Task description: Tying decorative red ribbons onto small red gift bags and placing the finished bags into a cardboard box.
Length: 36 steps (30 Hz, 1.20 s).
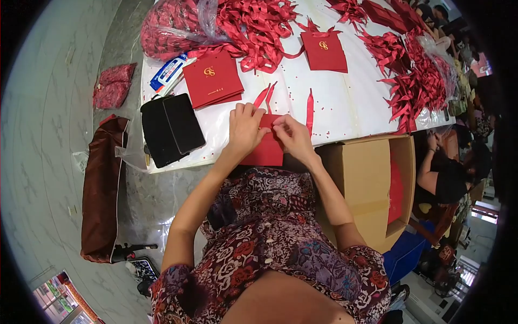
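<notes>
A flat red paper bag point(268, 155) lies at the table's near edge, in front of my body. My left hand point(246, 127) holds its upper left part, with the thumb pressed on the paper. On the right side, my right hand point(294, 138) pinches the bag near its top edge; anything small between those fingertips is hidden. Ends of red ribbon point(263, 97) stick up just beyond my left hand. A separate strip of ribbon point(309, 110) lies past my right hand. Left of the bag are a stack of red bags point(213, 80) with gold print and a black case point(172, 129).
Heaps of red ribbon point(253, 32) cover the far table, with more ribbon bundles point(413, 92) at right. Another red bag stack point(325, 51) lies beyond. A wipes packet point(168, 74) sits at left. An open cardboard box point(367, 186) stands by my right arm; a co-worker point(445, 173) is farther right.
</notes>
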Available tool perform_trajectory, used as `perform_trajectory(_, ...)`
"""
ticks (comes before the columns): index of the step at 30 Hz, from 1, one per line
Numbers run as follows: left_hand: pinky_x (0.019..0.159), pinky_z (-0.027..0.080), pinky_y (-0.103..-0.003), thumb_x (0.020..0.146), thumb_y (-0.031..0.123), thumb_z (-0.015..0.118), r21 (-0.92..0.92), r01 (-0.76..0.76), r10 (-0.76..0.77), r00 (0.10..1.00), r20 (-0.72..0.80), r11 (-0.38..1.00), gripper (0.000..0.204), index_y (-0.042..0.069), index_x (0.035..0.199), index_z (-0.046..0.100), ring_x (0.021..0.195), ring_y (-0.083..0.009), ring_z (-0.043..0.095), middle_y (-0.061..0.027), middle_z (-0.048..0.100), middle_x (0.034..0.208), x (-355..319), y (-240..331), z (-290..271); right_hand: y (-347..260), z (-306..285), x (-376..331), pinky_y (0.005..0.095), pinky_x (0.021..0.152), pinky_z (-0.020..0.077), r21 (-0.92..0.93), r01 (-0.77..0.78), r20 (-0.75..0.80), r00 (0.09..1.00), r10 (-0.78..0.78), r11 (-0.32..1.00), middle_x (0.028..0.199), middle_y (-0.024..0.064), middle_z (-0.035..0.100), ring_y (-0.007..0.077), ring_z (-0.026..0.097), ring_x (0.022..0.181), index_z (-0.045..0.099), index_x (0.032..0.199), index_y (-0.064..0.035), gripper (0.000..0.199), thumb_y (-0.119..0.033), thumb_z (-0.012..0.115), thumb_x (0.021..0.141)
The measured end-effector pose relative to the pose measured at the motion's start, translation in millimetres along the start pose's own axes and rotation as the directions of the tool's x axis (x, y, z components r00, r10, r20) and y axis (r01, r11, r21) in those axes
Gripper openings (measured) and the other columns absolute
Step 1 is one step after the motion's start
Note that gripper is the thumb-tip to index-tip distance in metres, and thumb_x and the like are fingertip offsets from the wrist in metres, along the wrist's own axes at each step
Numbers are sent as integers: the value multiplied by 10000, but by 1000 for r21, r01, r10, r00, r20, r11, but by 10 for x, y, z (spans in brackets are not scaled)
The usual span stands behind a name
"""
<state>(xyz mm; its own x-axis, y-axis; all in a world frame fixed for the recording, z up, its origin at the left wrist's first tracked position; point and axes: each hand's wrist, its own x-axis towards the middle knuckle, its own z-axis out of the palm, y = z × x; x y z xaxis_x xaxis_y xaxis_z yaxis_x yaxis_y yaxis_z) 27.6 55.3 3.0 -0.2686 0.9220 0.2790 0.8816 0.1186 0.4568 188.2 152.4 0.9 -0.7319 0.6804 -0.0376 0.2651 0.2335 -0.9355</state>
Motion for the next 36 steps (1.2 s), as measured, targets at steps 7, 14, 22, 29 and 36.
perform_trajectory(7,847,355,-418,678,254,831,-22,59,-59,998,8,998,452,90,1046,625,966,-287,512,-79,600,998,-14,-51,-2,-4,51,2,335,684,529,-166,55,-69,995,-67,985,869,144,696,220,693,782,628,1011,8,172,-103,673,889)
perform_trajectory(14,857,359,-407,725,231,807,-156,180,-169,982,79,971,371,86,1000,602,887,-288,577,-83,664,903,7,-74,14,-17,97,14,320,696,527,-35,30,-72,997,-32,999,873,130,687,208,671,787,629,999,19,133,-82,646,915)
perform_trajectory(22,830,388,-417,763,202,775,-234,282,-259,958,123,931,292,92,980,614,866,-288,633,-74,695,875,-31,-158,68,-31,88,40,425,705,498,-331,166,-121,969,-217,929,858,168,638,357,628,807,593,940,-10,119,-116,634,907)
perform_trajectory(29,815,389,-420,756,156,758,-215,275,-270,961,54,937,257,107,988,659,856,-280,636,-61,701,873,-37,-27,111,-48,205,43,439,670,490,-371,156,-140,965,-221,916,832,168,629,351,627,764,567,913,-18,134,-117,653,883)
perform_trajectory(36,809,381,-410,754,110,737,-267,272,-298,953,-59,924,240,110,981,659,843,-274,623,-59,703,894,-117,4,120,-98,240,49,438,653,493,-357,211,-157,947,-281,910,808,185,624,363,627,728,557,895,5,139,-80,662,862)
